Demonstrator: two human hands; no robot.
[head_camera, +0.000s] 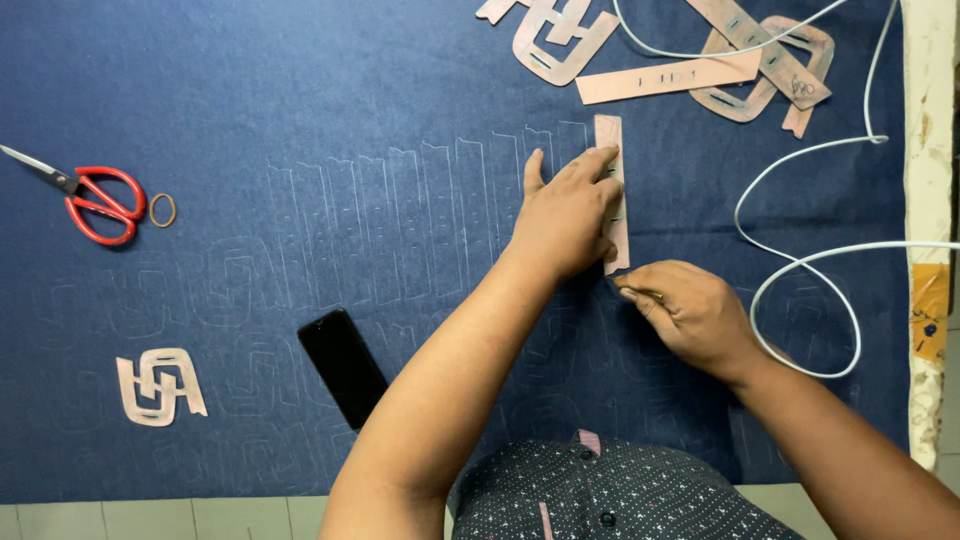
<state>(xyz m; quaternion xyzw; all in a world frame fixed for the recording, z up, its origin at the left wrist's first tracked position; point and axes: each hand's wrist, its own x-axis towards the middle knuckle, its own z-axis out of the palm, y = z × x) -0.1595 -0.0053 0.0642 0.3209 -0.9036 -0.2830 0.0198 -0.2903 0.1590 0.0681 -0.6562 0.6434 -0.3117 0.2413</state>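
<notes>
At the far left of the blue denim cloth (300, 100) your red-handled scissors (90, 200) lie shut, with a small rubber ring (162, 210) just beside the handles. Below them sits a pink interlocking-shaped template (160, 386), and further right a black phone (343, 366) lies face down on the fabric. Across the middle of the cloth you can see rows of faint chalk outlines (400, 230), tall narrow shapes side by side. Your left hand (565, 215) rests flat with the fingers spread and stretched out, pressing down a narrow pink strip template (611, 135) that stands upright at the end of that row of outlines. Your right hand (690, 315) is curled closed, pinching a small marking tool (640, 293) whose tip meets the cloth just at the strip's lower end; what kind of tool it is cannot be made out. Along the top edge more pink templates (660, 80) lie in a loose heap, and a white cable (800, 260) loops over the cloth at your right.
</notes>
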